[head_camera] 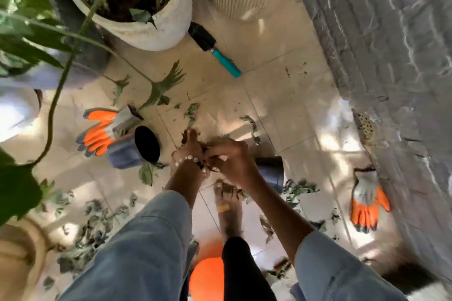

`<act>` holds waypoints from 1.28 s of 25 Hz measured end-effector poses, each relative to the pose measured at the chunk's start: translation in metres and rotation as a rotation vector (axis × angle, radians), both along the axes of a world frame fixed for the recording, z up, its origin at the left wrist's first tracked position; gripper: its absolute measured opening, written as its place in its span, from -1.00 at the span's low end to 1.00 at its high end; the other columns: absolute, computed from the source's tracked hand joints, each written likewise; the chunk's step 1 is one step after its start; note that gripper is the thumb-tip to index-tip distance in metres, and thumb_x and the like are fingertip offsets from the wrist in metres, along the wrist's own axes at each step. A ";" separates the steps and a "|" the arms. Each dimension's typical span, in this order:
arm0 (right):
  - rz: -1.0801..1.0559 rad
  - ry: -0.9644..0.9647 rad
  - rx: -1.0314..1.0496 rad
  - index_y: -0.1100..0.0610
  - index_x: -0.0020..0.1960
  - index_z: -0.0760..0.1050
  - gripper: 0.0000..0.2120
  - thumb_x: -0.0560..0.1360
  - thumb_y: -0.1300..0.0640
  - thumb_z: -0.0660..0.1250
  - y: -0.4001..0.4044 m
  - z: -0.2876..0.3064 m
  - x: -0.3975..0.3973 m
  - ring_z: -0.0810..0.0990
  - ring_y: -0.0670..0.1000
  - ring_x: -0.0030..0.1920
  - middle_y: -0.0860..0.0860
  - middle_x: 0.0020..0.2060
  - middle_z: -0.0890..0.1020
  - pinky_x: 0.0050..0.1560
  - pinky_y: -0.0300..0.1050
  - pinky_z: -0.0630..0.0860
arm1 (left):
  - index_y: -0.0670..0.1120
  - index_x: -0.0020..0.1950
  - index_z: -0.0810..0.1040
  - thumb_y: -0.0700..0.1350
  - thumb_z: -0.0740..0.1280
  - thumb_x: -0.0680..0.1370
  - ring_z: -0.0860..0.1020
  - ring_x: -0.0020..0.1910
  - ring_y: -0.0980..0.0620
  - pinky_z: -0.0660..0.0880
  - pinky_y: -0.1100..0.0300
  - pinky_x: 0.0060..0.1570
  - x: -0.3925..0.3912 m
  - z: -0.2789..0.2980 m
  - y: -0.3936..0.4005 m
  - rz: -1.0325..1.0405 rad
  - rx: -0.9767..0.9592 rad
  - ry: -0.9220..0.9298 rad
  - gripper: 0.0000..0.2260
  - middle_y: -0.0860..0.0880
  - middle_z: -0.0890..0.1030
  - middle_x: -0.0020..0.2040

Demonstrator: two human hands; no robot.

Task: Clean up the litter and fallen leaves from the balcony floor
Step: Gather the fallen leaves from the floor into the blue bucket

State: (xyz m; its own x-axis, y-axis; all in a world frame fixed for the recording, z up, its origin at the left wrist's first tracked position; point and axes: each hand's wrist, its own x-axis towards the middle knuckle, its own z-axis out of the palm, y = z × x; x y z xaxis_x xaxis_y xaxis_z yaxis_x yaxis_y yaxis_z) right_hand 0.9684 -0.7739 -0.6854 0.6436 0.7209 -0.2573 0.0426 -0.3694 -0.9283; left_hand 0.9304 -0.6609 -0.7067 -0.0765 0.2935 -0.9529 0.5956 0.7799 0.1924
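Both hands (208, 154) clutch dry leaves (193, 115) (blurred) above the tiled floor (281, 95).

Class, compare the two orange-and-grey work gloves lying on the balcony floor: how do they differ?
The left orange-and-grey glove lies beside the tipped-over blue-grey pot, fingers pointing left; the right orange-and-grey glove lies alone by the grey brick wall, fingers pointing toward the camera. Both lie unworn on the tiles.

no readable text found, no label, brand, number or sign to be made out on any pot, glove or tool, whole view blurred by motion
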 end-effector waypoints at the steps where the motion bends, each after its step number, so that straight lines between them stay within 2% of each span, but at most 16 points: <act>1: -0.122 0.208 0.044 0.24 -0.15 0.66 -0.89 0.34 0.34 0.45 0.001 -0.002 0.004 0.67 0.06 -0.19 0.16 -0.19 0.70 -0.05 0.02 0.61 | -0.05 -0.06 0.52 0.41 0.11 0.48 0.55 -0.09 -0.03 0.51 0.14 -0.06 -0.002 -0.012 0.002 0.024 0.052 0.001 -0.46 -0.10 0.54 -0.10; 2: -0.243 0.440 0.053 0.23 -0.14 0.65 -0.87 0.33 0.38 0.46 0.001 -0.006 0.010 0.67 0.06 -0.20 0.16 -0.21 0.70 -0.05 0.00 0.62 | -0.15 -0.03 0.55 0.42 0.14 0.46 0.58 -0.11 -0.04 0.53 0.12 -0.05 0.000 -0.011 0.001 -0.066 0.058 0.000 -0.37 -0.15 0.58 -0.15; 4: -0.515 0.578 -0.015 0.19 -0.13 0.63 -0.91 0.38 0.31 0.46 -0.006 -0.033 0.016 0.67 0.10 -0.17 0.14 -0.22 0.69 -0.08 -0.04 0.59 | -0.23 -0.21 0.50 0.32 0.27 0.49 0.48 -0.55 0.00 0.46 0.22 -0.46 0.002 -0.022 0.007 0.007 0.104 -0.025 -0.43 -0.12 0.49 -0.49; 5: -0.584 0.392 -0.203 0.19 -0.09 0.62 -0.92 0.41 0.26 0.45 -0.013 -0.057 0.026 0.66 0.12 -0.13 0.13 -0.19 0.68 -0.06 -0.08 0.55 | -0.19 -0.30 0.43 0.26 0.32 0.49 0.35 -0.68 0.03 0.33 0.29 -0.55 0.000 -0.028 0.012 0.023 0.122 -0.013 -0.50 -0.08 0.41 -0.57; 7: -0.396 -0.089 -0.683 0.20 0.11 0.56 -0.75 0.46 0.18 0.42 -0.030 -0.110 0.047 0.59 0.19 0.04 0.19 0.00 0.63 0.05 -0.09 0.44 | -0.15 -0.35 0.36 0.22 0.34 0.51 0.25 -0.70 0.06 0.24 0.34 -0.55 -0.014 -0.053 0.019 0.045 0.145 0.055 -0.52 -0.08 0.38 -0.52; 10: 0.001 -0.234 -1.015 0.15 0.39 0.31 -0.50 0.51 0.07 0.34 -0.044 -0.181 0.061 0.44 0.25 0.22 0.26 0.26 0.43 0.17 -0.02 0.38 | -0.16 -0.42 0.33 0.23 0.29 0.53 0.25 -0.71 0.04 0.24 0.35 -0.57 -0.050 -0.087 0.024 0.084 0.136 0.100 -0.47 -0.09 0.40 -0.51; 12: -0.014 -0.276 -0.971 0.18 0.35 0.38 -0.61 0.57 0.05 0.20 -0.046 -0.201 0.063 0.47 0.24 0.19 0.25 0.28 0.45 0.11 -0.08 0.37 | -0.13 -0.47 0.29 0.24 0.28 0.53 0.24 -0.73 0.04 0.22 0.37 -0.59 -0.068 -0.101 0.025 0.106 0.099 0.092 -0.44 -0.07 0.39 -0.57; 13: -0.106 -0.243 -0.940 0.21 0.24 0.47 -0.68 0.59 0.06 0.16 -0.046 -0.201 0.062 0.51 0.22 0.08 0.23 0.20 0.53 -0.04 -0.13 0.36 | -0.13 -0.48 0.28 0.24 0.27 0.53 0.23 -0.74 0.04 0.22 0.37 -0.59 -0.074 -0.103 0.025 0.117 0.089 0.092 -0.44 -0.07 0.38 -0.59; 15: -0.189 -0.232 -0.882 0.25 0.03 0.59 -0.80 0.53 0.15 0.27 -0.042 -0.195 0.058 0.57 0.19 -0.10 0.22 -0.01 0.65 -0.21 -0.18 0.33 | -0.14 -0.47 0.30 0.24 0.26 0.54 0.22 -0.73 0.05 0.21 0.37 -0.59 -0.084 -0.105 0.027 0.160 0.081 0.092 -0.44 -0.09 0.38 -0.54; 17: -0.110 -0.295 -0.776 0.24 -0.08 0.66 -0.90 0.43 0.22 0.44 -0.035 -0.177 0.041 0.61 0.18 -0.16 0.22 -0.14 0.68 -0.23 -0.19 0.36 | -0.15 -0.45 0.33 0.24 0.27 0.54 0.22 -0.73 0.05 0.20 0.37 -0.61 -0.090 -0.099 0.026 0.168 0.054 0.095 -0.45 -0.11 0.39 -0.48; 19: 0.105 -0.401 -0.707 0.16 -0.12 0.68 -0.90 0.36 0.25 0.49 -0.030 -0.176 0.012 0.60 0.20 -0.09 0.22 -0.09 0.66 -0.16 -0.12 0.45 | -0.15 -0.44 0.35 0.23 0.27 0.54 0.23 -0.72 0.05 0.20 0.37 -0.60 -0.091 -0.091 0.023 0.197 0.036 0.106 -0.46 -0.11 0.40 -0.47; 21: 0.317 -0.473 -0.830 0.14 0.00 0.63 -0.83 0.46 0.27 0.33 -0.030 -0.186 -0.014 0.49 0.22 0.13 0.22 0.18 0.52 0.00 -0.05 0.48 | -0.16 -0.41 0.37 0.22 0.28 0.54 0.23 -0.70 0.06 0.19 0.37 -0.60 -0.090 -0.087 0.019 0.238 0.026 0.101 -0.48 -0.11 0.40 -0.46; 23: 0.341 -0.485 -0.911 0.24 0.13 0.56 -0.72 0.50 0.33 0.17 -0.029 -0.195 -0.020 0.44 0.24 0.20 0.26 0.27 0.43 0.09 -0.03 0.45 | -0.16 -0.39 0.38 0.21 0.29 0.54 0.24 -0.70 0.07 0.19 0.37 -0.61 -0.090 -0.088 0.015 0.278 0.025 0.081 -0.50 -0.10 0.41 -0.46; 27: -0.065 -0.387 -0.795 0.29 0.03 0.61 -0.82 0.47 0.33 0.30 -0.001 -0.183 -0.004 0.58 0.21 0.02 0.23 -0.01 0.62 -0.04 -0.09 0.44 | -0.17 -0.37 0.41 0.20 0.30 0.54 0.26 -0.71 0.07 0.21 0.37 -0.60 -0.098 -0.089 0.015 0.306 0.020 0.067 -0.51 -0.10 0.43 -0.45; 29: -0.116 -0.353 -0.730 0.25 0.16 0.54 -0.74 0.49 0.26 0.32 0.016 -0.176 -0.004 0.50 0.22 0.12 0.24 0.13 0.54 0.01 -0.08 0.42 | -0.17 -0.36 0.42 0.20 0.30 0.54 0.25 -0.70 0.08 0.21 0.36 -0.60 -0.106 -0.089 0.015 0.340 0.017 0.079 -0.52 -0.10 0.43 -0.44; 32: 0.215 -0.372 -0.828 0.01 0.46 0.25 -0.48 0.54 0.06 0.29 0.033 -0.177 -0.024 0.17 0.35 0.40 0.27 0.45 0.16 0.23 0.18 0.39 | -0.17 -0.35 0.41 0.20 0.31 0.53 0.24 -0.69 0.08 0.21 0.35 -0.61 -0.115 -0.091 0.017 0.379 0.016 0.090 -0.52 -0.10 0.43 -0.43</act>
